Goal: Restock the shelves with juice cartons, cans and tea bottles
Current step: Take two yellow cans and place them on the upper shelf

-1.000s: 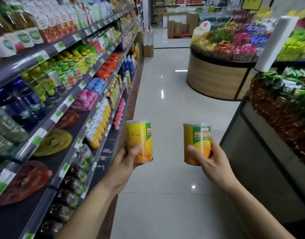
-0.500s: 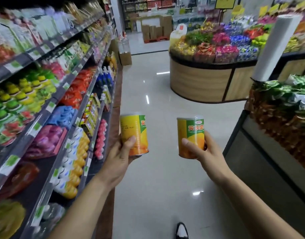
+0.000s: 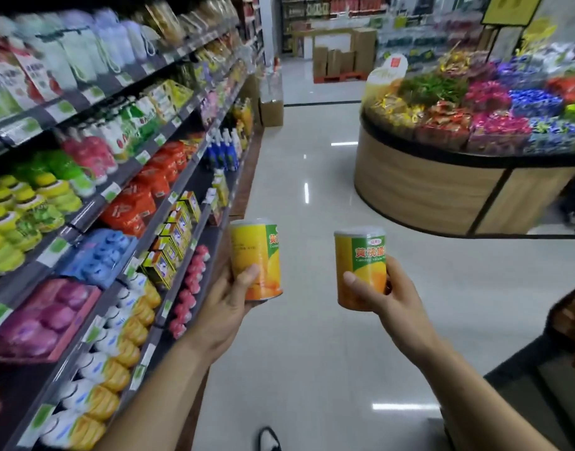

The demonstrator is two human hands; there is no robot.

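- Since the earlier frames the person has advanced along the aisle; both cans remain held upright, apart.
- Left hand [image 3: 229, 307]: grip closed round the left can [image 3: 256, 258], beside the shelves [image 3: 195, 219].
- Right hand [image 3: 388, 299]: grip closed round the right can [image 3: 361, 266], over the floor [image 3: 312, 353].

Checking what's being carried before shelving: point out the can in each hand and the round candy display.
Left-hand can [image 3: 255, 255], head view, on the yellow label face.
Right-hand can [image 3: 361, 255], head view, on the label's printed front.
Round candy display [image 3: 419, 193], head view, on its bare wooden side wall.
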